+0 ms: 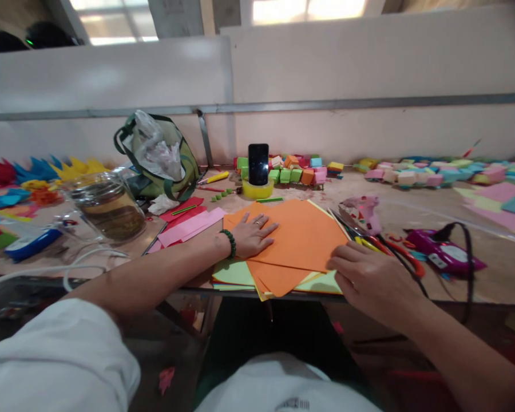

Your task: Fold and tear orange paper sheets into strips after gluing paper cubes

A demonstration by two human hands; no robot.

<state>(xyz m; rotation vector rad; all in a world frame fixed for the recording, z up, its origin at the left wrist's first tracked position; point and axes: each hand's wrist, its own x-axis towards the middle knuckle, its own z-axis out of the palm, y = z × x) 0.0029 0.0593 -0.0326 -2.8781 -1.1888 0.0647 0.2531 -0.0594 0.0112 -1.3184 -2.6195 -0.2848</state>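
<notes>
My left hand (252,233) lies flat with fingers spread on a sheet of orange paper (304,232). A green bead bracelet (229,243) circles that wrist. At the sheet's right corner, my right hand (360,274) is closed, its fingers curled and pinching the paper's edge; the fingertips are partly hidden. Under the top sheet are more orange sheets and a stack of light green paper (234,273) at the table's front edge. Pink paper strips (193,226) and red paper lie left of the stack.
A phone (258,163) stands in a yellow tape roll (257,190), before folded paper blocks (292,173). To the right are a pink glue gun (363,212), orange-handled scissors (405,257) and a purple device (444,252). Leftward stand a lidded jar (111,212) and a bag (184,166).
</notes>
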